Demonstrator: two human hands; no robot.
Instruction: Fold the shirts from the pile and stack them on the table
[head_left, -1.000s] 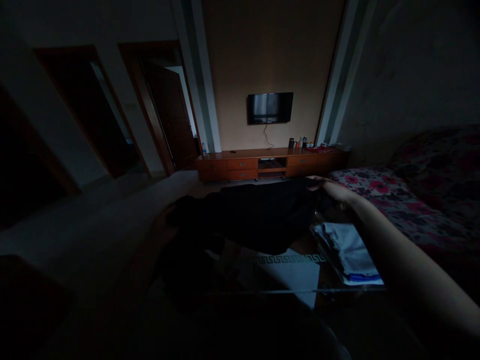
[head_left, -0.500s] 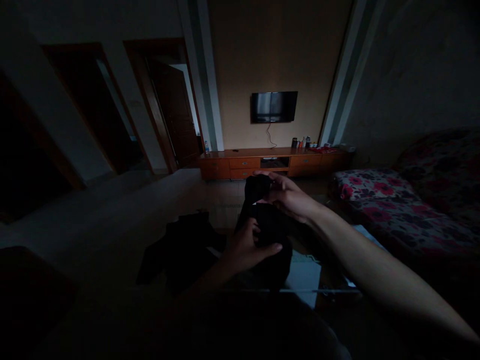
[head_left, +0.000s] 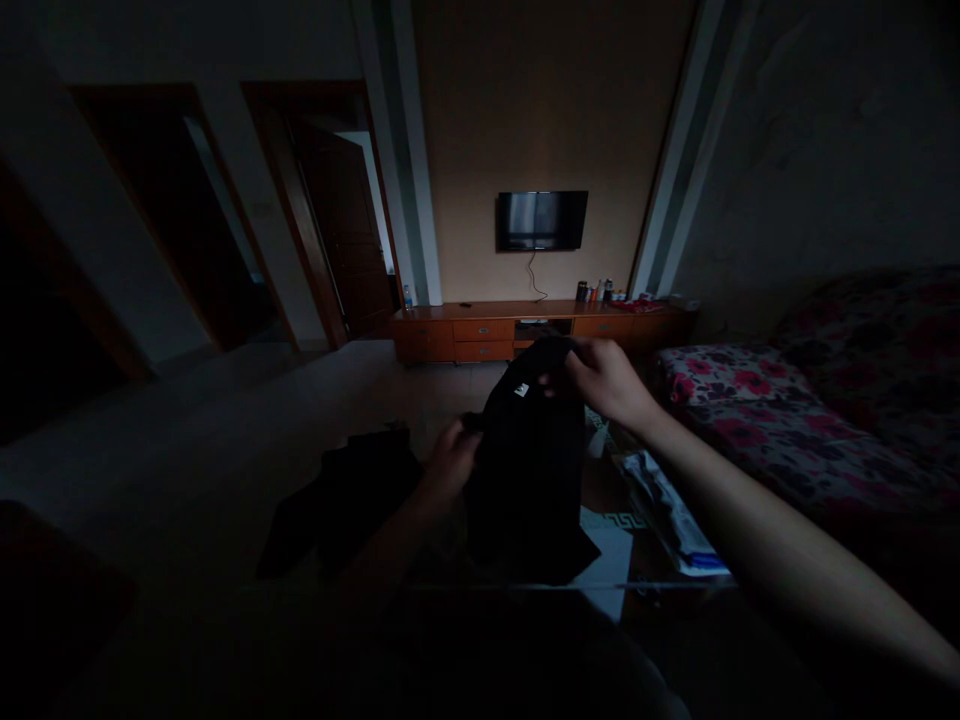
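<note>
A black garment (head_left: 529,480) hangs between my hands over a low table, with a small white label inside its upper edge. The room is too dark to tell what kind of garment it is. My right hand (head_left: 611,380) is closed on the upper right of that edge. Lower down, my left hand (head_left: 452,455) grips the edge on the left side, slightly blurred. Another black piece of clothing (head_left: 360,490) lies spread out to the left of my left hand. Beneath the hanging cloth, a pale sheet (head_left: 609,565) sticks out on the right.
A plastic-wrapped packet (head_left: 671,515) lies on the table at the right. Beyond stands a wooden TV cabinet (head_left: 484,330) with bottles on it, below a wall-mounted television (head_left: 541,221). A flowered sofa (head_left: 795,430) is on the right, an open door (head_left: 341,230) at the back left.
The bunched garment has been opened out and now hangs down, its label showing. My left hand has moved left and closed on its edge; my right hand has shifted slightly right.
</note>
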